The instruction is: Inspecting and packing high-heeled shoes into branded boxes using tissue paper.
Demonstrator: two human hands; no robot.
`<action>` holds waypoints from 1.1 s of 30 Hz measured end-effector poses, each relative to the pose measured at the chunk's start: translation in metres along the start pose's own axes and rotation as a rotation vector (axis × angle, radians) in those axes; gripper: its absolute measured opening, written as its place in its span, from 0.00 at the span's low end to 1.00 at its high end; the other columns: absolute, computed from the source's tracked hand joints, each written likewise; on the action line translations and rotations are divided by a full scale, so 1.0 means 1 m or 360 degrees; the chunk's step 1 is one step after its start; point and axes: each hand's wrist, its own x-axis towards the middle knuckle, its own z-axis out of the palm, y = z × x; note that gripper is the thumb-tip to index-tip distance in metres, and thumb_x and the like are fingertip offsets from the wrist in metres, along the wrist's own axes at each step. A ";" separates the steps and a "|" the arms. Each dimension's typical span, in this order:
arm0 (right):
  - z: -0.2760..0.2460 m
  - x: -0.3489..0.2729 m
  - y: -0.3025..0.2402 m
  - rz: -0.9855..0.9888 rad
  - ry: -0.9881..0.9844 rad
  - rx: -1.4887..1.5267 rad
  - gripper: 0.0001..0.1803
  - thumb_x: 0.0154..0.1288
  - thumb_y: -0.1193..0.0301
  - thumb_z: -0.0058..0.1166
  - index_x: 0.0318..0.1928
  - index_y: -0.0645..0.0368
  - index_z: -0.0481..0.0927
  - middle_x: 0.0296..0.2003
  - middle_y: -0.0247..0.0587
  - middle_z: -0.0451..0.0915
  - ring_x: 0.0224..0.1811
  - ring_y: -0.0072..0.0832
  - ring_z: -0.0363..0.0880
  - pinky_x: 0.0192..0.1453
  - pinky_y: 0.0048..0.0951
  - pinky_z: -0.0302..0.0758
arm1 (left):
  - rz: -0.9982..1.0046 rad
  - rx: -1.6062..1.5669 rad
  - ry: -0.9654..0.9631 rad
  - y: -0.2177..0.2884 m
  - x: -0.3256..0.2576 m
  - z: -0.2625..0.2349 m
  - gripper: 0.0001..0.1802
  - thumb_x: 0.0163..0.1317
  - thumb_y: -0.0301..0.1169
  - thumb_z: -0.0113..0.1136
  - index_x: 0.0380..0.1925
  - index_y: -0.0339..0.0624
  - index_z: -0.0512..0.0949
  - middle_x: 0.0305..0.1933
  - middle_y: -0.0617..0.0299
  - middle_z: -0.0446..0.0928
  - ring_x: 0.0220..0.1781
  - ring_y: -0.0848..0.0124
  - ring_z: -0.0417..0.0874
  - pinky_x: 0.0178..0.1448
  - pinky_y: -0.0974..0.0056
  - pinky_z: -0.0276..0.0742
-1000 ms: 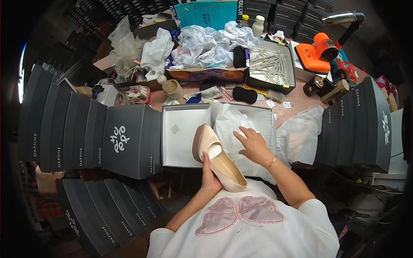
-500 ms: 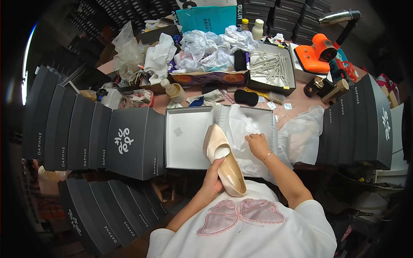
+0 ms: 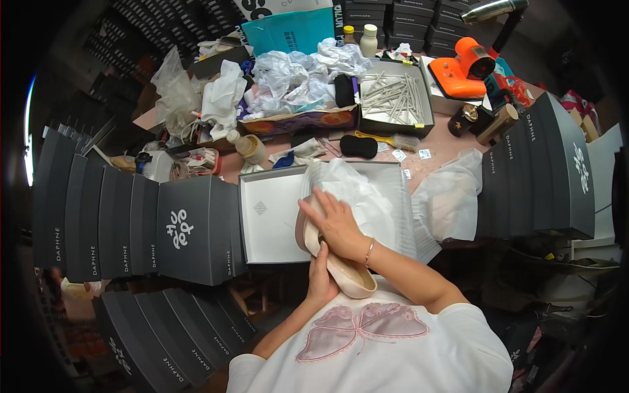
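A pale beige pump shoe (image 3: 358,278) is held in front of my chest, toe away from me and heel toward me. My left hand (image 3: 320,278) grips its left side near the middle. Across the shoe's front part lies my right hand (image 3: 341,229), fingers stretched and apart, hiding the shoe's throat. Beyond the hands is an open shoebox (image 3: 268,245) with a pale lining; crumpled white tissue paper (image 3: 357,190) and a ribbed translucent wrap (image 3: 403,196) fill its right side.
Dark grey shoeboxes (image 3: 196,229) stand on the left, with more boxes (image 3: 557,170) on the right. Translucent wrapping (image 3: 452,196) lies right of the open box. Behind are a bottle (image 3: 249,147), a black sponge (image 3: 358,146), a brush (image 3: 403,141) and a tray of white sticks (image 3: 396,98).
My right hand has left the tissue paper in the box and come left onto the shoe, its fingers spreading. White stuffing seen in the shoe's opening before is now covered. My left hand keeps its hold.
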 end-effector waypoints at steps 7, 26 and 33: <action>-0.003 0.002 0.012 0.0042 -0.0332 0.0250 0.51 0.50 0.73 0.60 0.74 0.47 0.49 0.71 0.61 0.45 0.73 0.56 0.46 0.73 0.55 0.47 | -0.0111 0.0017 0.0074 -0.003 0.000 -0.005 0.27 0.70 0.44 0.47 0.62 0.39 0.63 0.58 0.53 0.71 0.60 0.61 0.74 0.64 0.56 0.70; 0.067 0.006 0.205 0.0270 -0.0316 -0.0691 0.10 0.58 0.72 0.50 0.41 0.55 0.75 0.41 0.45 0.78 0.46 0.42 0.78 0.46 0.45 0.75 | -0.0127 -0.0230 0.0262 0.026 -0.012 -0.002 0.27 0.65 0.44 0.54 0.57 0.36 0.67 0.49 0.53 0.75 0.50 0.62 0.79 0.56 0.57 0.77; 0.050 0.011 0.208 0.0328 -0.0209 -0.0582 0.10 0.53 0.71 0.55 0.37 0.59 0.72 0.33 0.46 0.80 0.36 0.47 0.80 0.42 0.45 0.74 | 0.0030 -0.0052 0.0226 0.015 -0.004 -0.011 0.29 0.66 0.44 0.53 0.60 0.38 0.64 0.55 0.53 0.73 0.56 0.62 0.76 0.62 0.54 0.72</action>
